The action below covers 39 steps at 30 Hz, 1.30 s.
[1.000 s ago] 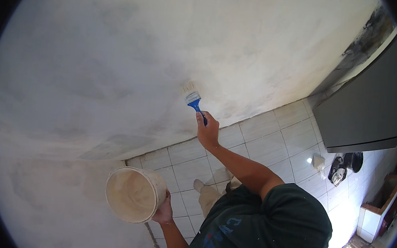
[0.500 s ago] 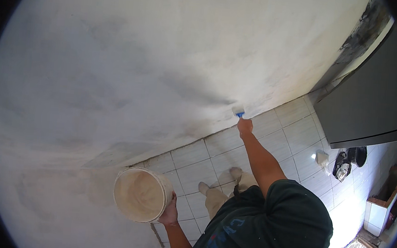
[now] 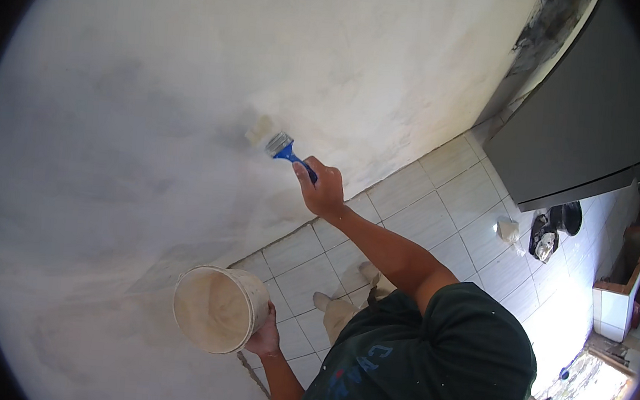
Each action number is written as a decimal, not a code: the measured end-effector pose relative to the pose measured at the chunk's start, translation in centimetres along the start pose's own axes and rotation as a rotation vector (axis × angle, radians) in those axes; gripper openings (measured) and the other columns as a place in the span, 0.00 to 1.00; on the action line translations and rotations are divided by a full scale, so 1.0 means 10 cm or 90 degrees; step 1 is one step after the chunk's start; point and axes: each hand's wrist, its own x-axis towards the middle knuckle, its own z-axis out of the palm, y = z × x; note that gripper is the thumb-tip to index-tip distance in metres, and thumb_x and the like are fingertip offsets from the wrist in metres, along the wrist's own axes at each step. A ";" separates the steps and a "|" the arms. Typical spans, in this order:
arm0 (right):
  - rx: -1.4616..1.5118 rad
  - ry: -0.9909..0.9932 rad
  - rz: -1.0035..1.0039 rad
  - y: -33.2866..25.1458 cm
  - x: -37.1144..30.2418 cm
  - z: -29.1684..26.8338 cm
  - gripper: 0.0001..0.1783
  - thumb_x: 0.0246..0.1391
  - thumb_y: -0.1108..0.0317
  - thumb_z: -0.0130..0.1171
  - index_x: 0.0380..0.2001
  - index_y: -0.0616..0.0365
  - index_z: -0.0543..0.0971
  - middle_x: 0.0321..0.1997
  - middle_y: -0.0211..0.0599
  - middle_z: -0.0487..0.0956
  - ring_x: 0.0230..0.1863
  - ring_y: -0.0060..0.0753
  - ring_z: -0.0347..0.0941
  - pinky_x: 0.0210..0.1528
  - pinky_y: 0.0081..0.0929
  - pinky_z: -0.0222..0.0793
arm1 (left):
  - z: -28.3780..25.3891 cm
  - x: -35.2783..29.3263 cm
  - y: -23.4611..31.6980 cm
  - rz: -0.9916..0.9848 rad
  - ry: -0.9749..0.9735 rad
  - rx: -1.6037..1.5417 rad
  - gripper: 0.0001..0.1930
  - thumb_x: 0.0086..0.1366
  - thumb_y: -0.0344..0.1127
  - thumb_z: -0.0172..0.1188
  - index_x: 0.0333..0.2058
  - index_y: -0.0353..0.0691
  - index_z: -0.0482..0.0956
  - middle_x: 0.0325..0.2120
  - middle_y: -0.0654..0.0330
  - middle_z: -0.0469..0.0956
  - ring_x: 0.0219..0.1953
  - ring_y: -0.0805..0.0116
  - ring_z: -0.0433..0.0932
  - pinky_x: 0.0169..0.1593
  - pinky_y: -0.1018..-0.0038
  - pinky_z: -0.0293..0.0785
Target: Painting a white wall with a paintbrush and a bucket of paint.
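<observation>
A blue-handled paintbrush (image 3: pixel 286 148) is gripped in my right hand (image 3: pixel 324 189), with its pale bristles against the whitish wall (image 3: pixel 153 127). Grey smudges and patches mark the wall around the bristles. Lower left, my left hand (image 3: pixel 266 335) holds a round off-white bucket (image 3: pixel 256 289) from its right side, partly hidden behind it. The bucket is tilted so that its beige-coated inside shows. Whether liquid lies at its bottom, I cannot tell.
Light tiles cover the floor (image 3: pixel 418 193) below the wall. A large dark grey panel-like object (image 3: pixel 589 123) stands at the right. Near it lie a plastic bag (image 3: pixel 508 230) and a black container (image 3: pixel 565 217). A tiled ledge (image 3: pixel 612 313) stands farther right.
My right hand has moved the paintbrush left and higher along the wall, away from the floor edge. The bucket in my left hand has shifted slightly left.
</observation>
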 end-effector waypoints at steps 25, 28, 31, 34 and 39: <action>0.045 0.009 0.216 0.01 -0.27 0.51 0.23 0.66 0.57 0.58 0.21 0.64 0.71 0.18 0.45 0.71 0.20 0.40 0.65 0.26 0.38 0.59 | 0.01 -0.16 -0.05 0.072 0.044 -0.029 0.36 0.69 0.55 0.53 0.70 0.45 0.60 0.71 0.51 0.58 0.71 0.46 0.56 0.68 0.35 0.53; 0.059 0.020 0.076 -0.17 -0.23 0.41 0.23 0.66 0.58 0.59 0.22 0.63 0.70 0.17 0.43 0.68 0.19 0.34 0.63 0.24 0.33 0.57 | -0.01 -0.15 -0.05 0.038 -0.034 -0.021 0.35 0.69 0.55 0.54 0.69 0.46 0.61 0.70 0.52 0.58 0.72 0.46 0.55 0.68 0.36 0.53; 0.046 0.036 0.133 0.18 -0.11 0.41 0.22 0.66 0.57 0.56 0.24 0.64 0.72 0.18 0.49 0.71 0.22 0.53 0.68 0.27 0.43 0.61 | 0.07 -0.14 -0.13 0.061 -0.041 -0.012 0.36 0.68 0.57 0.54 0.70 0.48 0.61 0.71 0.53 0.59 0.72 0.47 0.54 0.68 0.37 0.53; -0.029 0.019 0.199 0.89 -0.13 0.43 0.24 0.66 0.53 0.55 0.24 0.64 0.74 0.20 0.52 0.73 0.24 0.54 0.72 0.29 0.46 0.62 | 0.14 -0.18 -0.16 0.063 -0.044 -0.032 0.37 0.68 0.58 0.55 0.70 0.49 0.60 0.71 0.54 0.59 0.72 0.47 0.54 0.68 0.37 0.52; -0.082 -0.094 0.456 1.93 -0.58 0.81 0.26 0.64 0.51 0.55 0.31 0.69 0.82 0.31 0.58 0.82 0.37 0.63 0.79 0.42 0.47 0.72 | 0.05 -0.32 0.00 0.107 -0.035 -0.011 0.38 0.66 0.66 0.52 0.68 0.53 0.63 0.70 0.57 0.60 0.70 0.44 0.56 0.67 0.35 0.53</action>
